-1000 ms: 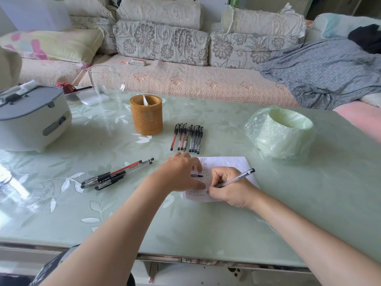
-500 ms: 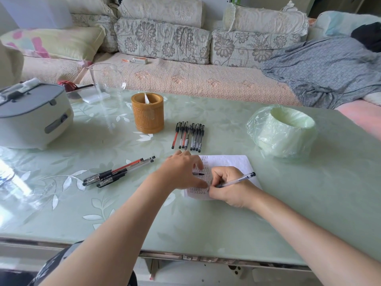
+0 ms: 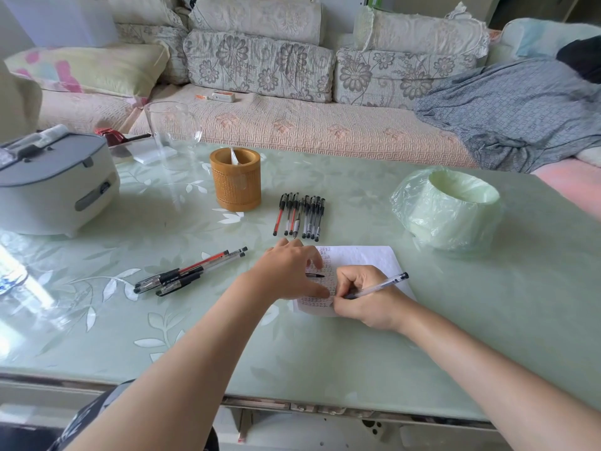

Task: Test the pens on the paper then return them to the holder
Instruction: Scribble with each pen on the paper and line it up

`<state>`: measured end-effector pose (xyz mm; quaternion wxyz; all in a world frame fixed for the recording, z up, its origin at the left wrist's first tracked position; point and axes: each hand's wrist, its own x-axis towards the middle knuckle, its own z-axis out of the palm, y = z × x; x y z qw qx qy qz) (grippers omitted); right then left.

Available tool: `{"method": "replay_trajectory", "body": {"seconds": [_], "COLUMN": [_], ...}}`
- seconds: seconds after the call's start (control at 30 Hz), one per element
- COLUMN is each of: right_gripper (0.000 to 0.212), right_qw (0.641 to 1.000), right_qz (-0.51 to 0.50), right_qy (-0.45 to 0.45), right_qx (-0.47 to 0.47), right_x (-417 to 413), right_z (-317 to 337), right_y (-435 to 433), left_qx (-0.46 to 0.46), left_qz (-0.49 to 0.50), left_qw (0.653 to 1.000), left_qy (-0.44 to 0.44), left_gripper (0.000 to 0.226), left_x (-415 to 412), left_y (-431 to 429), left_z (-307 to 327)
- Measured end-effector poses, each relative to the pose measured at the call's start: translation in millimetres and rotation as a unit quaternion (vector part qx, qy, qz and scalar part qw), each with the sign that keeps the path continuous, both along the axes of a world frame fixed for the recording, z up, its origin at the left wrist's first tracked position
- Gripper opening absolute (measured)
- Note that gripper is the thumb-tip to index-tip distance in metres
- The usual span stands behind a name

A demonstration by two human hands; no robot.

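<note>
Behind everything runs the sofa (image 3: 292, 131), with floral cushions and a grey blanket heaped at its right end. In front of it lies the pale green, leaf-patterned counter (image 3: 325, 353). At its far left sits a white appliance with a grey lid (image 3: 55, 183), and at the right a green tub wrapped in thin plastic (image 3: 448, 209). A clear glass jar (image 3: 172, 131) stands near the back edge. Just right of the jar is the brown round holder (image 3: 235, 180), upright, with only a white slip showing inside.

The paper (image 3: 364, 258) lies flat near the middle, its left part filled with rows of small marks. Your left hand (image 3: 289, 271) rests on its left edge with the fingers (image 3: 317, 260) spread and laid flat, pressing the sheet down. Your right hand (image 3: 361, 301) rests on the lower part of the sheet, fingers curled tight round a clear-barrelled pen (image 3: 377, 288) whose tip meets the sheet.

A row of capped pens (image 3: 300, 216) lies side by side between holder and paper. Three more pens (image 3: 192, 271) lie bunched to the left of your left hand. A small black cap (image 3: 315, 275) pokes out from under your left hand; I cannot tell whether you grip it.
</note>
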<state>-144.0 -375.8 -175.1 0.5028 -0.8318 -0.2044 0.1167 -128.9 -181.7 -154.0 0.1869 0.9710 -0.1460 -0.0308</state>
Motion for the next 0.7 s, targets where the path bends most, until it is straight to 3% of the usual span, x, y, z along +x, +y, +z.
{"method": "replay_trajectory", "body": {"seconds": [0.7], "right_gripper": [0.029], "right_qw": [1.000], "right_qz": [0.009], "right_qy": [0.002], "right_qx": [0.004], "right_x": [0.5], "right_z": [-1.0], "right_y": [0.4], "left_qx": [0.001], "left_qz": [0.000], "left_qw": [1.000], "left_qy": [0.002], "left_gripper": [0.057], "left_x": [0.9], "left_y": [0.1], "left_z": [0.1]}}
